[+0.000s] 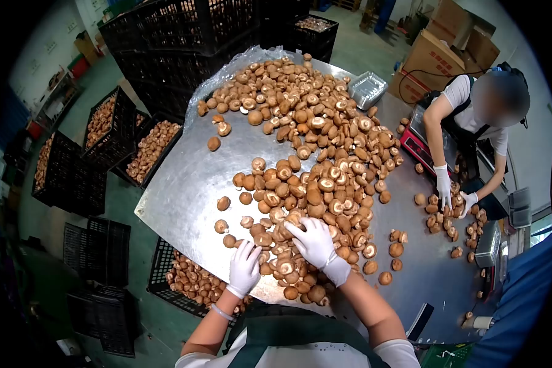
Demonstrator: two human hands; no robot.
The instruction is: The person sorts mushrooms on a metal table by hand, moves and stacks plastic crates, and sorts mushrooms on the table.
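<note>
Table [172, 178], wearer's two hands [245, 268] [313, 244], many mushrooms [326, 184]

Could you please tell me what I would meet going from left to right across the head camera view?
Black crates at the lower left, the left gloved hand, the right gloved hand, the red scale, the blue curtain.

Both bare forearms reach forward, the gloved left hand [244, 268] nearer the worktop's [178, 184] left edge than the right hand [316, 244].
</note>
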